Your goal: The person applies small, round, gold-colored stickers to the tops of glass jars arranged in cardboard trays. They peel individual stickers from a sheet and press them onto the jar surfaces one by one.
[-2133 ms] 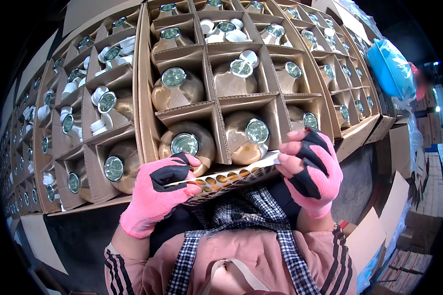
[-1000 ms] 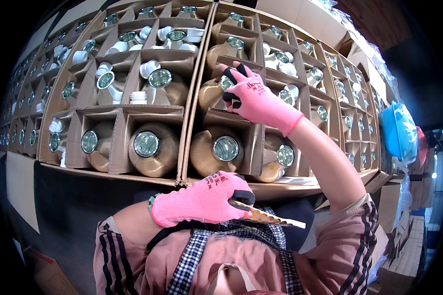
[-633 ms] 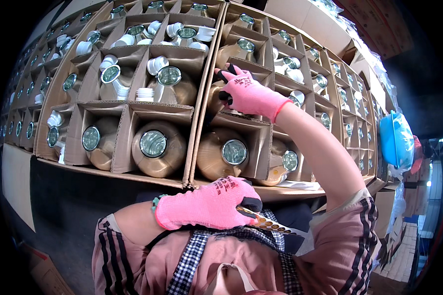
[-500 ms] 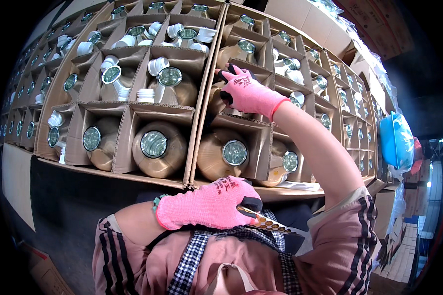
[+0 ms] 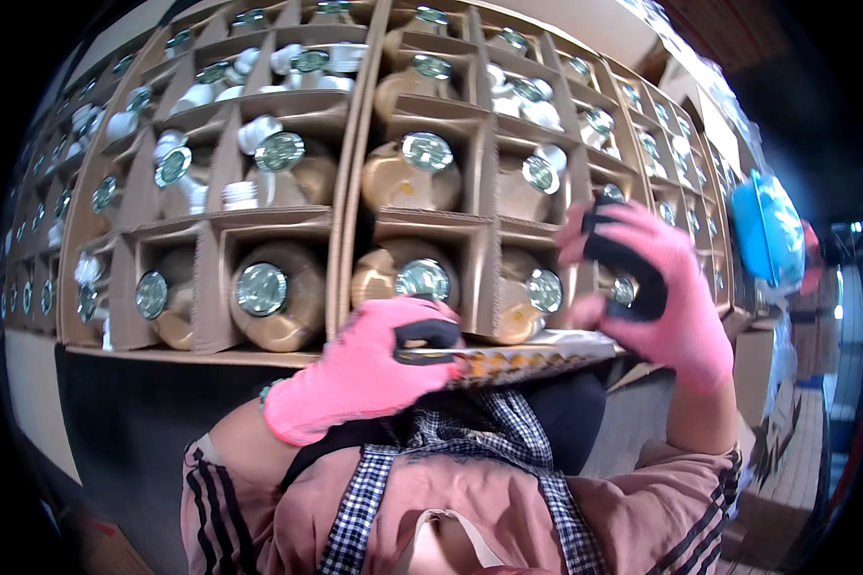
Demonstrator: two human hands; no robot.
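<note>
My left hand point(image 5: 360, 369), in a pink glove with black fingertips, pinches a sheet of round gold stickers point(image 5: 537, 362) in front of the cartons. My right hand point(image 5: 666, 287), gloved the same way, is raised over the front right compartments, its fingers curved and apart with nothing visible in them. Beneath the left hand stands a round gold bottle point(image 5: 379, 276) with a shiny mouth, partly covered. Small yellow round spots show on the gold bottle behind it point(image 5: 412, 182) and on the front bottle point(image 5: 516, 311) to its right.
Cardboard dividers point(image 5: 206, 287) part the cartons into cells, most with gold bottles. White plastic caps point(image 5: 242, 195) are tucked among many bottles. A blue basin point(image 5: 767, 230) wrapped in clear plastic hangs at the right. A dark gap point(image 5: 163, 412) lies before the cartons.
My right hand has left the second-row compartment and moved right and nearer, opening. The bottle there now shows a yellow spot. My left hand has risen slightly with the sticker sheet.
</note>
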